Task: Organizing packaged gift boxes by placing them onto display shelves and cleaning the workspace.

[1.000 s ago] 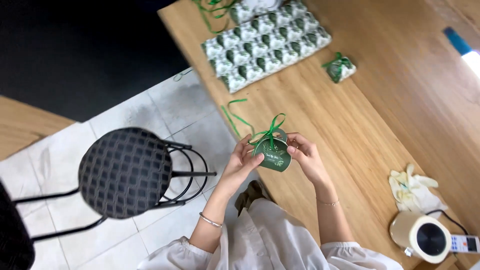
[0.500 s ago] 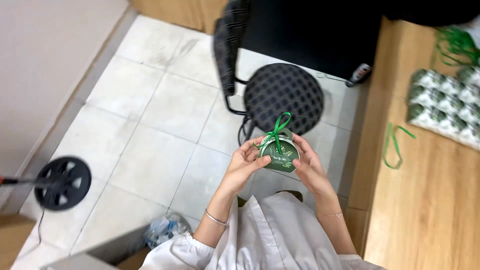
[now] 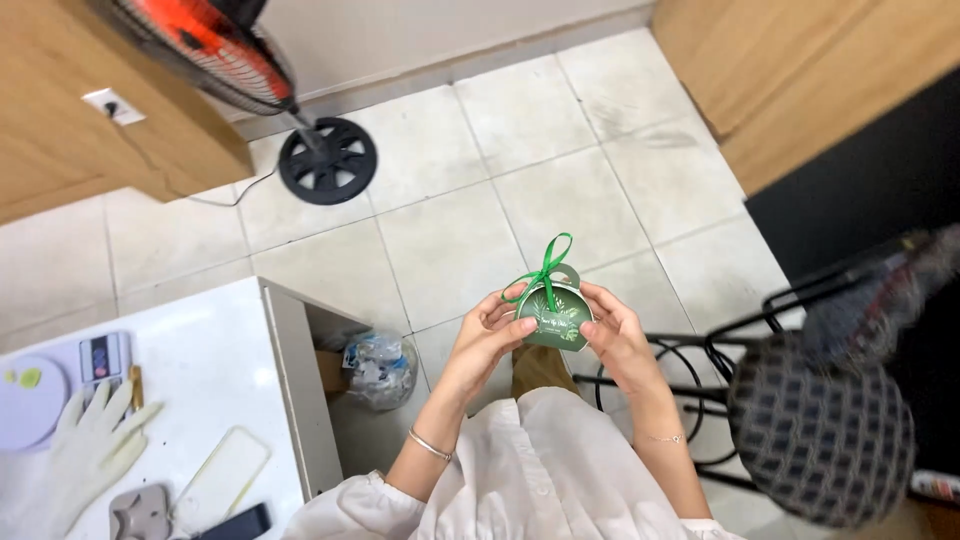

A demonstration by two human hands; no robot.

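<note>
pale floor tiles [image 3: 450,240] spread under me, with a fan base [image 3: 327,161] near the wall, a white counter [image 3: 200,370] at my left carrying a glove [image 3: 85,450], and a dark woven stool [image 3: 820,430] at my right. nothing stands between my hands and the camera. both forearms rise from my lap, wrists bent inward. my left hand [image 3: 490,335] and right hand [image 3: 615,335] close their fingers [image 3: 520,325] on opposite sides of a small green gift box [image 3: 553,322], gripping it in the air above my knees, its green ribbon [image 3: 545,268] bow standing up free above my thumbs.
</note>
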